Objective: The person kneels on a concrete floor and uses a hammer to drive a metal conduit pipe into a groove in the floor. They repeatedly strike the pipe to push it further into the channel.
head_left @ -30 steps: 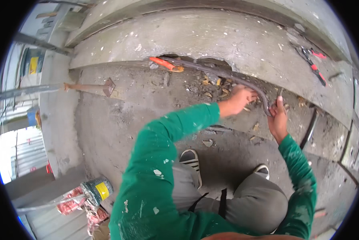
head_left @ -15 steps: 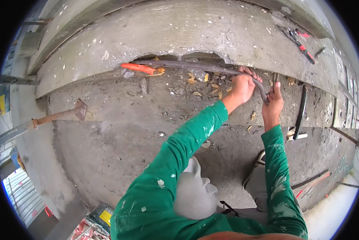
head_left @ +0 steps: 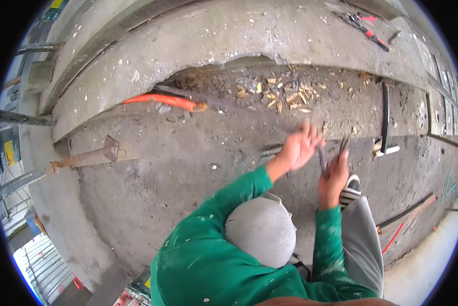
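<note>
A long dark crowbar (head_left: pixel 229 104), smeared by motion, slants from the broken concrete edge toward me. My left hand (head_left: pixel 296 149) is around its shaft, the fingers partly blurred. My right hand (head_left: pixel 333 178) grips the curved end, and a forked tip sticks up above the fingers. Beside the bar's far part lies an orange tube-like piece (head_left: pixel 162 100) with a ragged brownish end. Several splintered wood chips (head_left: pixel 295 97) are scattered over the dirty recess beyond my hands.
A pale concrete ledge (head_left: pixel 208 43) with a broken edge runs across the far side. On it lies a red-and-black-handled tool (head_left: pixel 374 36). A dark upright bar (head_left: pixel 386 117) stands at right, a rusty threaded prop (head_left: pixel 83 157) at left. My striped shoe (head_left: pixel 350 193) is beside my right hand.
Both hands have come nearer to me, bringing the crowbar's curved end away from the ledge. My view has shifted, and more of the recess and its wood chips shows.
</note>
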Demonstrator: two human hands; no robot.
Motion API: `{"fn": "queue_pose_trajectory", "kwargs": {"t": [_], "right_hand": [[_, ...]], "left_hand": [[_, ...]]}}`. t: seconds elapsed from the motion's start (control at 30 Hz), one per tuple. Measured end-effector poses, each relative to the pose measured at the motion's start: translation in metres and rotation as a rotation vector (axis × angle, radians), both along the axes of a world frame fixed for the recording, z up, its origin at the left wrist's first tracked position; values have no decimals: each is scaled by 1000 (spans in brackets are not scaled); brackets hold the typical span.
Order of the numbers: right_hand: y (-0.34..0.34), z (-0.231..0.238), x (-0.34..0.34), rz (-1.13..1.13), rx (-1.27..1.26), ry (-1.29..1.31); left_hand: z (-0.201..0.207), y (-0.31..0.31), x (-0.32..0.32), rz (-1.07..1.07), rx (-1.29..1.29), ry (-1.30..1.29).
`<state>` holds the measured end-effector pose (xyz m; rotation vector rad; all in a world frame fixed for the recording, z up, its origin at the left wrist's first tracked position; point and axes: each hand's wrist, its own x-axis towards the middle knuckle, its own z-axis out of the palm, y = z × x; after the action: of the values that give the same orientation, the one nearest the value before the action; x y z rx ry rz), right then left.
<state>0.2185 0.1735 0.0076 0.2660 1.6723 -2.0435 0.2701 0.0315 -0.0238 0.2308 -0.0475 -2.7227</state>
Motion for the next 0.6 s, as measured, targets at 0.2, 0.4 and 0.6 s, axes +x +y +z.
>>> {"fn": "queue_pose_trajectory", "kwargs": {"t": [0.2,0.4,0.6], "right_hand": [[-61,-20,-131,146,-13,-9],[-118,-70,-164,117,33,40],[-212,-88,-95,231,92,-126]], "left_hand": [[-18,-53,-93,150,23,79],[-35,-105,-92,148,32,-119],[-51,-162,-53,410,-59,-365]]}}
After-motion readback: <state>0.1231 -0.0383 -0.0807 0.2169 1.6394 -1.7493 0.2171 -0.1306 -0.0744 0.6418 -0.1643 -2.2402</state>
